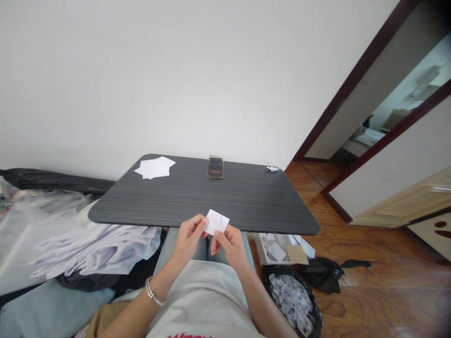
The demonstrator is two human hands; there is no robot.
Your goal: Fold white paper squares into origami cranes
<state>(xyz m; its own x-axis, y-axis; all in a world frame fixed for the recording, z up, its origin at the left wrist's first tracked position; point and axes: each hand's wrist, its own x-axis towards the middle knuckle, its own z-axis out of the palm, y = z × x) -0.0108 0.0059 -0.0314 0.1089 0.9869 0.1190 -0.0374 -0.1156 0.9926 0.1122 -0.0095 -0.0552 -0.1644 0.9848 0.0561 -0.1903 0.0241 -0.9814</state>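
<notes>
A small folded square of white paper (216, 221) is held up at the table's near edge. My left hand (190, 237) pinches its left corner between thumb and fingers. Its lower right side is gripped by my right hand (229, 245), the thumb lying on top. A crease shows across the paper's face. On the dark table (197, 199), several loose white sheets (155, 167) lie overlapping at the far left. At the far right corner sits a small folded white paper piece (272, 168).
A small dark square object (215, 168), partly blurred, is at the table's back middle. Beside my right leg are a box of papers (262, 251), a black-lined bin of paper pieces (292, 300) and a black bag (322, 273). Crumpled white cloth (102, 249) lies to the left.
</notes>
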